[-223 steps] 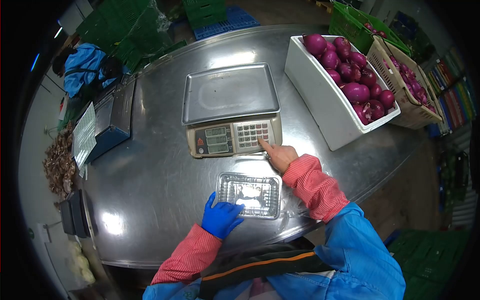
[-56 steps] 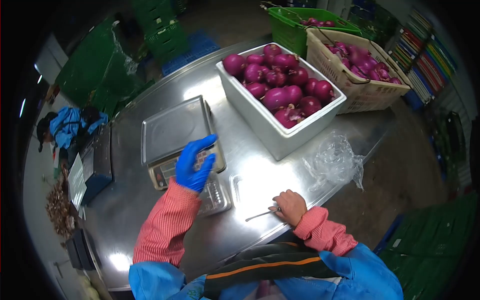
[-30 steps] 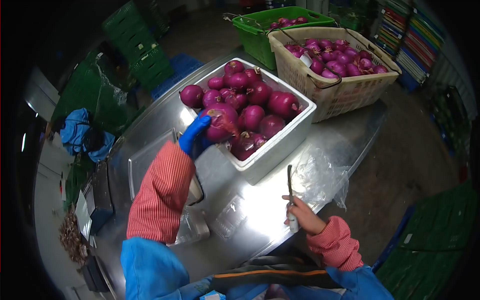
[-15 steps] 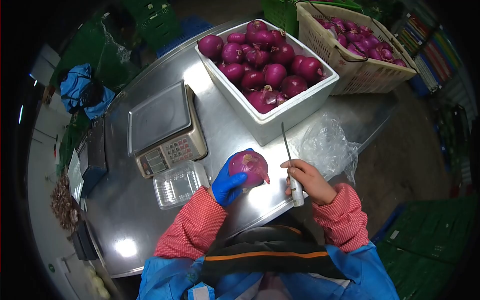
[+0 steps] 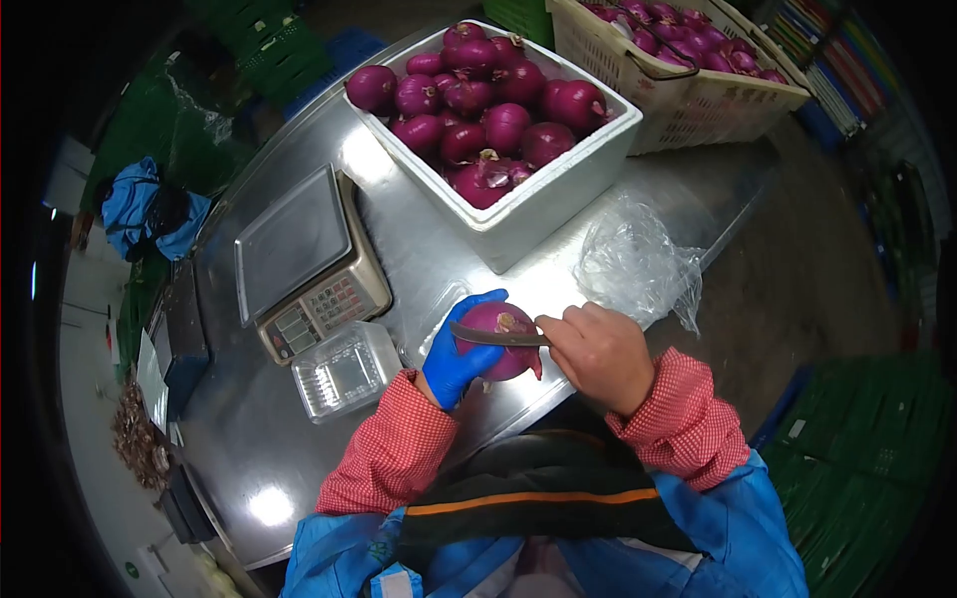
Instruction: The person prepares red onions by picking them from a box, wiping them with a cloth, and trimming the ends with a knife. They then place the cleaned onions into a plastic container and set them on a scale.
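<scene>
A large red onion (image 5: 514, 365) sits in my left hand (image 5: 454, 357), which wears a blue glove and curls round its left side. My bare right hand (image 5: 601, 356) is closed on the handle of a knife (image 5: 493, 337). The curved, dark blade lies across the onion just below its pale root end, its tip reaching over the gloved fingers. Most of the handle is hidden in my fist. Left of the onion, a clear plastic tray (image 5: 344, 377) rests against the scale.
Beyond my hands stands a white foam box (image 5: 543, 214) full of red onions. A beige crate (image 5: 698, 110) with more onions is behind it. A weighing scale (image 5: 334, 299) stands at left on the steel table (image 5: 239, 439); a crumpled clear plastic bag (image 5: 638, 261) lies at right.
My right hand has turned and moved left, bringing the blade from upright beside the onion to lying across it. The onion stays in my left hand. The whole view has shifted slightly.
</scene>
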Demonstrator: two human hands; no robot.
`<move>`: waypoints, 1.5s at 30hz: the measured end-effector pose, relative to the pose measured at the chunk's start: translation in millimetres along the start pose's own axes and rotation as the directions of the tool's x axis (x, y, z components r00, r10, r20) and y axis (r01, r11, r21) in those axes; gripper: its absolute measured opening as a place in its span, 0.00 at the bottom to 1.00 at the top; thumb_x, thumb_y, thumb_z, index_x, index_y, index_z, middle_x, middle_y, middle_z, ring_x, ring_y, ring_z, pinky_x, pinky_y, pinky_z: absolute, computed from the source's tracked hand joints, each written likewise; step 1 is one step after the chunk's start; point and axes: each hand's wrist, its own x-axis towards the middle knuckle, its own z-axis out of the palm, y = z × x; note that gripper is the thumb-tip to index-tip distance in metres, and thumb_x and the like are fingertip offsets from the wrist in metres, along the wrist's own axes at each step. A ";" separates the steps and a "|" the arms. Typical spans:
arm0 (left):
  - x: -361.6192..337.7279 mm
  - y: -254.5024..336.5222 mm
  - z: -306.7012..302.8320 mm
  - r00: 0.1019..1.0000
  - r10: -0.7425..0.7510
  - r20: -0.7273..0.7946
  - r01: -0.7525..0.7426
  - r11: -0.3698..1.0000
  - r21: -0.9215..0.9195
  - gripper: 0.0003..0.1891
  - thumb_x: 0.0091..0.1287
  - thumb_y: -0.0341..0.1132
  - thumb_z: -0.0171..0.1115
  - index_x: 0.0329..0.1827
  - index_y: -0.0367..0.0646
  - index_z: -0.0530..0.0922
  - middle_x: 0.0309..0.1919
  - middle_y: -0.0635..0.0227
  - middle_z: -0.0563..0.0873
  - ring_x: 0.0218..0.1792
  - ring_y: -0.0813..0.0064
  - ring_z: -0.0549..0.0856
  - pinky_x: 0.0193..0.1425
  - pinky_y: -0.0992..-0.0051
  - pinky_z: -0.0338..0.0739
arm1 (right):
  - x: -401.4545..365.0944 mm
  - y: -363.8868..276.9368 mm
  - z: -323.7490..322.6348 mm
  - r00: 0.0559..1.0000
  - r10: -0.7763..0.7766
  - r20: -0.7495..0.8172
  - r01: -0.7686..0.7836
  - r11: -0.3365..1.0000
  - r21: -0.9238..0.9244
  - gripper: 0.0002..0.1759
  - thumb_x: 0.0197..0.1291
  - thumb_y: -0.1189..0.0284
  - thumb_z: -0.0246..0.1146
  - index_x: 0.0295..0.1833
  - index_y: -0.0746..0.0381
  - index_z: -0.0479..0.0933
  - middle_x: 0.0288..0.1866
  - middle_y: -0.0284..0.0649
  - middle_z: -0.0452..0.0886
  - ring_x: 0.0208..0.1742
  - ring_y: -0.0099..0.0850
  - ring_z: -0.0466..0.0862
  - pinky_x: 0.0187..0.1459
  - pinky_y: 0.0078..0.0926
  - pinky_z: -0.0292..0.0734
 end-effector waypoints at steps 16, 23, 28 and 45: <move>18.9 17.3 14.8 0.991 -0.132 0.030 0.135 0.971 -0.196 0.37 0.61 0.47 0.71 0.69 0.40 0.68 0.61 0.58 0.77 0.62 0.63 0.78 0.67 0.64 0.74 | -12.3 47.7 -1.6 0.986 0.120 -0.113 -0.099 0.979 0.179 0.18 0.53 0.72 0.70 0.51 0.61 0.80 0.31 0.39 0.80 0.33 0.36 0.83 0.32 0.31 0.78; 22.9 5.3 10.0 0.963 -0.259 0.074 0.268 0.893 -0.362 0.34 0.65 0.46 0.68 0.70 0.40 0.67 0.61 0.55 0.78 0.60 0.60 0.80 0.66 0.64 0.77 | 7.0 25.7 3.6 0.976 -0.069 -0.205 0.115 0.968 0.223 0.12 0.50 0.74 0.71 0.41 0.61 0.78 0.25 0.36 0.73 0.25 0.33 0.78 0.25 0.32 0.72; 18.0 9.2 8.5 0.948 -0.295 0.121 0.316 0.819 -0.478 0.34 0.68 0.48 0.64 0.71 0.37 0.65 0.63 0.52 0.77 0.62 0.55 0.80 0.67 0.58 0.77 | 19.6 34.5 6.9 0.971 0.103 -0.215 -0.031 0.949 0.313 0.14 0.52 0.72 0.71 0.44 0.61 0.78 0.27 0.39 0.74 0.27 0.36 0.81 0.28 0.31 0.76; 9.6 6.7 10.8 0.918 -0.383 0.100 0.367 0.728 -0.579 0.41 0.65 0.53 0.65 0.75 0.41 0.59 0.67 0.51 0.72 0.64 0.53 0.79 0.62 0.51 0.81 | 6.4 52.2 8.6 0.850 0.474 0.229 -0.526 0.765 0.371 0.37 0.56 0.53 0.71 0.70 0.50 0.69 0.50 0.48 0.83 0.45 0.42 0.85 0.46 0.37 0.80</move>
